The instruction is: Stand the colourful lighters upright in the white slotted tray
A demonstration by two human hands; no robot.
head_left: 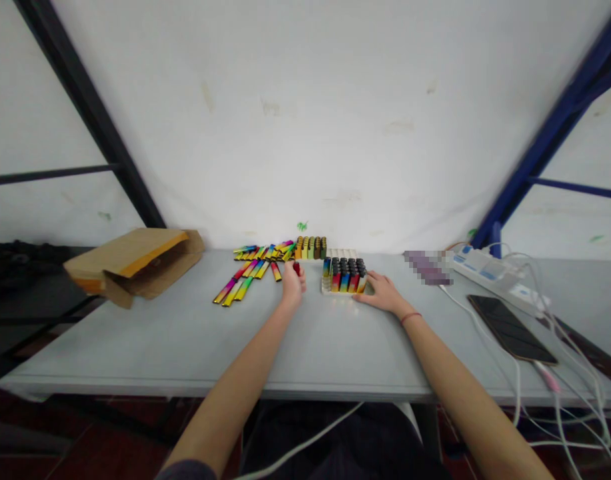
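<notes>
Head view. Your hands are well apart over the back half of the grey desk [335, 353].

Your left hand [292, 285], left of the desk's middle: fingers curled closed round a small red piece [296, 268]; most of it is hidden, so its exact kind can't be told. Your right hand [384, 292]: fingers spread, not gripping round anything, thumb and fingertips at the right end of the white tray [327, 292]. Red band [411, 317] on that wrist.

Tray sits near mid-width, toward the desk's back edge. Black-topped lighters [346, 275] stand upright in rows in it; slots at its left end show bare, with a blue one standing at the back of that column.

Behind, at the back edge: gold-topped pieces [310, 248] upright in a block, a second white tray [343, 253] showing to their right. Left of your left hand, colourful sleeves [245, 283] lie flat, some overlapping.

Brown paper bag [148, 257] on its side by the back left corner, mouth open. Toward the right edge: power strip [502, 278], dark phone [510, 328], white cables [478, 323].
</notes>
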